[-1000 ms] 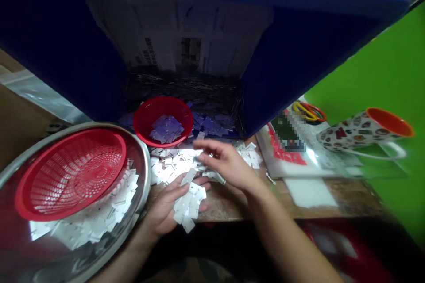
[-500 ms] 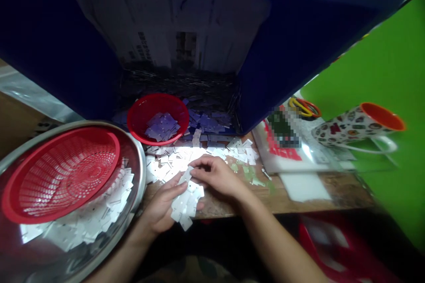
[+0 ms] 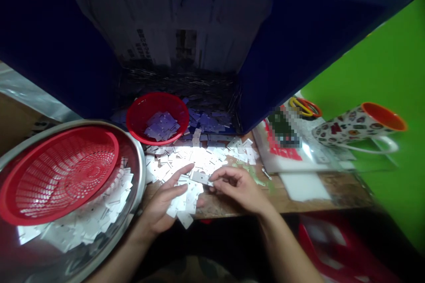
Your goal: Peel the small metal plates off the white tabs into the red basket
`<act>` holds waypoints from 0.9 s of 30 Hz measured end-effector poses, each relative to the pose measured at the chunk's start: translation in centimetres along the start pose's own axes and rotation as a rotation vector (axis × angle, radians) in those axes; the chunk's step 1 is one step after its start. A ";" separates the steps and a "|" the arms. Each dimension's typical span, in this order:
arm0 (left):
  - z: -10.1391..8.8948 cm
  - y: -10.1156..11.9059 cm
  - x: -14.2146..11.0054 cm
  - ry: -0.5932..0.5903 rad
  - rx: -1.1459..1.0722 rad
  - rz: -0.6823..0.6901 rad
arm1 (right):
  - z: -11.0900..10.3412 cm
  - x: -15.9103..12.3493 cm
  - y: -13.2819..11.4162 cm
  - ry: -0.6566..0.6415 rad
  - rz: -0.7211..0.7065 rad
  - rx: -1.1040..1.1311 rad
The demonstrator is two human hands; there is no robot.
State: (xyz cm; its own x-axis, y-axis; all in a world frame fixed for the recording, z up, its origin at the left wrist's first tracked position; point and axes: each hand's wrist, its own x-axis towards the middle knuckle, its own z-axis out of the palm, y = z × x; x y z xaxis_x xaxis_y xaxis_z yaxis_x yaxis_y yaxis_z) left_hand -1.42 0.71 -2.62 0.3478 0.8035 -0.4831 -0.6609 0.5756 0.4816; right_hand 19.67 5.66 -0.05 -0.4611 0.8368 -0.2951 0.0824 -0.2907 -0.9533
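A loose bunch of small flat metal plates (image 3: 184,199) with holes lies in my left hand (image 3: 162,205), cupped beneath them with the thumb raised. My right hand (image 3: 237,188) pinches a single metal plate (image 3: 201,178) by its right end, just above and beside the bunch. Beyond both hands, a brightly lit heap of similar plates (image 3: 172,159) spreads over the wooden table (image 3: 226,205). A red bowl (image 3: 182,130) behind the heap holds more plates, tinted purple by the blue shade.
At left, a steel basin (image 3: 142,163) holds many plates and a tilted red strainer (image 3: 114,150). A large blue box (image 3: 282,53) stands open over the back. To the right are scissors (image 3: 300,107), a patterned mug (image 3: 352,126), a white pad (image 3: 305,187) and a green wall (image 3: 398,66).
My right hand has moved right, away from the left hand, with one plate in its fingers. The left thumb has lifted and the left fingers have loosened around the bunch.
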 end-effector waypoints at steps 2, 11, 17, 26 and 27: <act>0.1 0.1 0.0 0.019 0.002 0.011 | 0.1 -0.1 0.3 0.039 -0.034 -0.023; 0.3 0.4 0.0 0.066 -0.077 0.002 | 0.6 0.1 0.0 0.064 -0.032 0.107; 0.0 0.1 0.0 0.050 -0.047 0.002 | 0.8 1.0 -0.9 0.066 0.010 0.109; 0.7 0.3 0.1 0.043 -0.076 0.052 | 3.9 6.2 -6.9 0.021 -0.297 0.163; 0.7 0.4 0.1 0.044 -0.081 0.060 | 4.0 5.8 -6.8 -0.009 -0.316 0.053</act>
State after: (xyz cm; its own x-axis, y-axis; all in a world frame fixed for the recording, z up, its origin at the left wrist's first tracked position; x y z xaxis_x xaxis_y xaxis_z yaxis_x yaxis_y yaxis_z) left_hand -1.18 1.08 -1.93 0.2774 0.8276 -0.4881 -0.7316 0.5112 0.4510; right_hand 12.92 10.66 4.97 -0.4644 0.8855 0.0163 -0.1122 -0.0406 -0.9929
